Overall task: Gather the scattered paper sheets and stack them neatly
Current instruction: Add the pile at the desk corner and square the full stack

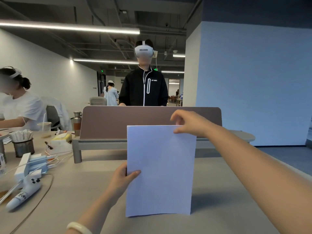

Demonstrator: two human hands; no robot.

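Upright, paper stack (160,169) pinched by left hand (124,177), right hand (189,123)

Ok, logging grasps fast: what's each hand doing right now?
Left hand: closed on the paper stack's left edge.
Right hand: at the stack's top edge; grip cannot be told.

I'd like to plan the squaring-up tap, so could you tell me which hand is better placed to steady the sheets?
Probably the left hand: its grip already clamps the paper stack at the left edge, thumb in front. The right hand only pinches the top corner.
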